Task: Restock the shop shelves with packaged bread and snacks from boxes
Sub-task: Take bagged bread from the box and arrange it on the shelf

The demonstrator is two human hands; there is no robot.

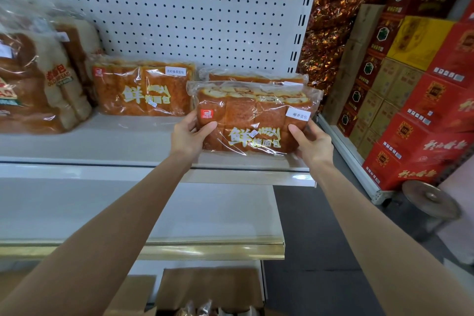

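Note:
A clear-wrapped bread pack (254,118) with yellow lettering and a white label stands upright over the right end of the white shelf (128,146). My left hand (188,134) grips its lower left corner, thumb across the front. My right hand (311,140) grips its lower right corner the same way. Directly behind it lies another similar pack (254,76), mostly hidden. A matching pack (142,87) leans against the pegboard to the left. An open cardboard box (210,290) with more wrapped packs sits on the floor below.
Large bagged loaves (38,82) fill the shelf's left end. A lower white shelf (143,213) with a gold edge juts out beneath. Red and yellow cartons (423,100) are stacked on the right, with shiny foil bags (331,25) behind them and a metal stool (431,200) on the floor.

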